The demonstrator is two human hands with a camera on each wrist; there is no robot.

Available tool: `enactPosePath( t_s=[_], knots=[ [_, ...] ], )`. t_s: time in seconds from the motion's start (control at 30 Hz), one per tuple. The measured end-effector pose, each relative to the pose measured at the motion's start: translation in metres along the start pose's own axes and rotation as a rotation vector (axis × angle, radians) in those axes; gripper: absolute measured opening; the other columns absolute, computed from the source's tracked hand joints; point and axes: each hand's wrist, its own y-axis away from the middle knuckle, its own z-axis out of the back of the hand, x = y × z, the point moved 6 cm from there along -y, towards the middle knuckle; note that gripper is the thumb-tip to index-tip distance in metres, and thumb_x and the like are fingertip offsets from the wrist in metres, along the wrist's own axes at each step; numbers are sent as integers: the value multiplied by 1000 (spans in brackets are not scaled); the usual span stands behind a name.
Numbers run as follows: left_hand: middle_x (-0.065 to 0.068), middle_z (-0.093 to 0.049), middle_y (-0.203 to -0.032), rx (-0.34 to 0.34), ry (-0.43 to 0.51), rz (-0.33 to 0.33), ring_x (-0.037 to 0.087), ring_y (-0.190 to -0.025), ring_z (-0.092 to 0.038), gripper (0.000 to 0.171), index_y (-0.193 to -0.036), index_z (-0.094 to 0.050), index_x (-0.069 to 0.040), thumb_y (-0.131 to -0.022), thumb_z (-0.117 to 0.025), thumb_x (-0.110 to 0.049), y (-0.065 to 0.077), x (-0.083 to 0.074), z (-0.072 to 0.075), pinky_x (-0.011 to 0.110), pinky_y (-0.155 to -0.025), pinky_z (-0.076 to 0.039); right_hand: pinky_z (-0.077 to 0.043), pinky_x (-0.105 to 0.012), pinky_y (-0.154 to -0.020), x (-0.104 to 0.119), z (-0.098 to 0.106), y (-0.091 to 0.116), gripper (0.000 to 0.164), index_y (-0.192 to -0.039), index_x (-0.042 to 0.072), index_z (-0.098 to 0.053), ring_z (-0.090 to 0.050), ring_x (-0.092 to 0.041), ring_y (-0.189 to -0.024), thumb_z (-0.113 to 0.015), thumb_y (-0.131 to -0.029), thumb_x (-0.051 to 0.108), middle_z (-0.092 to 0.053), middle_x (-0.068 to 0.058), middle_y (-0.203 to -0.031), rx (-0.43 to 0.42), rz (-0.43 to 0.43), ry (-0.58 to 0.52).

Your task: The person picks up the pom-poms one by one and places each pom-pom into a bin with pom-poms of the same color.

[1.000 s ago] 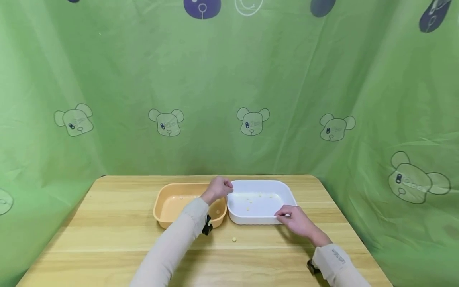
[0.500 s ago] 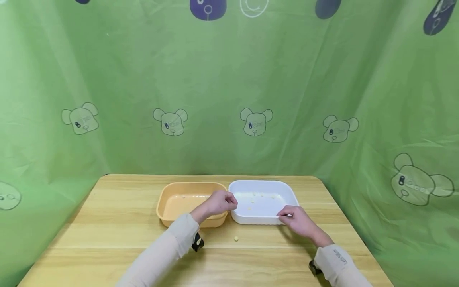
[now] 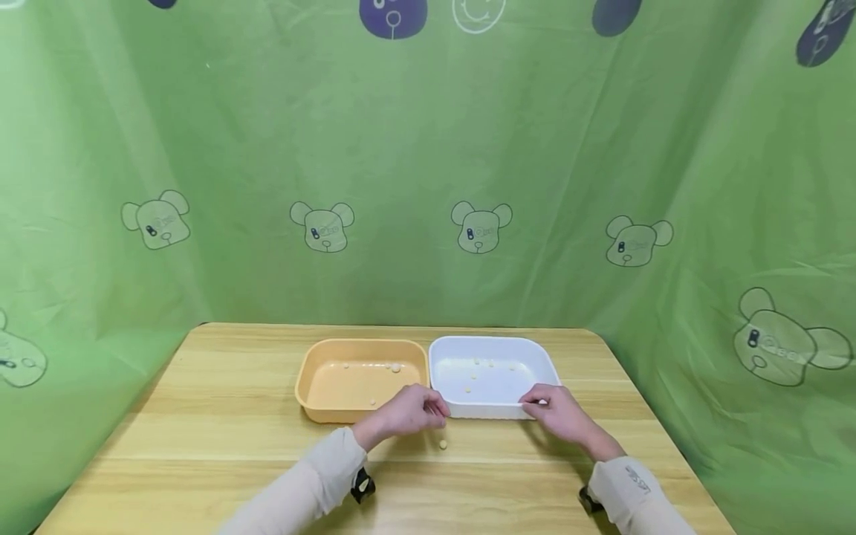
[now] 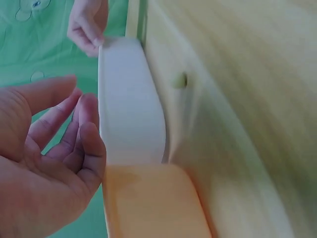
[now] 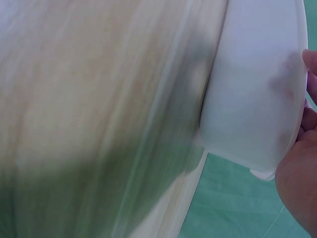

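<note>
In the head view my left hand (image 3: 414,410) hovers above the table by the front corner where the two basins meet. Its fingers are loosely bent with nothing visible between them in the left wrist view. Just below that hand, a small pale-yellow round piece (image 3: 443,445) lies on the wood, apart from the fingers. My right hand (image 3: 558,411) pinches the near rim of the white plastic basin (image 3: 481,410) at its right front corner. Several tiny pale pieces lie in this basin. The orange plastic basin (image 3: 334,414), left of it, also holds several small pale pieces.
Both basins stand side by side near the back of the wooden table (image 3: 227,416). A green curtain (image 3: 401,282) with bear-head prints hangs behind and at the sides. A dark wrist mount (image 3: 362,485) sits under the left sleeve.
My left hand has come down from over the basins' shared edge towards the table front, uncovering more of the orange basin. The right hand keeps its grip. The head view has shifted slightly.
</note>
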Motion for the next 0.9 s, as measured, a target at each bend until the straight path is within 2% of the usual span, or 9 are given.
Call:
enactPosePath(
  t_s=[0.27, 0.4, 0.6, 0.9],
  knots=[
    [1, -66, -81, -5, -22, 17, 5, -73, -58, 13, -93, -68, 0, -80, -71, -1, 9, 4, -17, 19, -68, -49, -51, -30, -74, -2, 0, -1, 7, -86, 14, -73, -61, -10, -82, -66, -88, 11, -66, 5, -82, 7, 5, -4],
    [-4, -65, -81, -24, -67, 42, 4, -74, -58, 17, -95, -68, -2, -79, -73, -4, 12, 12, -21, 19, -69, -48, -51, -29, -74, -1, 0, -1, 7, -86, 14, -73, -61, -9, -82, -67, -87, 10, -66, 6, -82, 10, 0, -8],
    [-9, -60, -78, -40, -77, 60, 4, -73, -57, 18, -93, -67, -4, -77, -76, -6, 10, 21, -24, 19, -70, -48, -51, -29, -73, -2, 0, -1, 7, -86, 14, -73, -60, -10, -81, -67, -87, 10, -66, 6, -82, 8, -1, -9],
    [-1, -62, -81, -28, -89, 81, 5, -74, -54, 21, -90, -66, -6, -72, -78, -2, 6, 32, -35, 20, -72, -47, -51, -29, -72, -5, 0, -1, 10, -85, 15, -72, -60, -10, -81, -66, -87, 7, -64, 9, -83, 32, 3, -11]
  ],
)
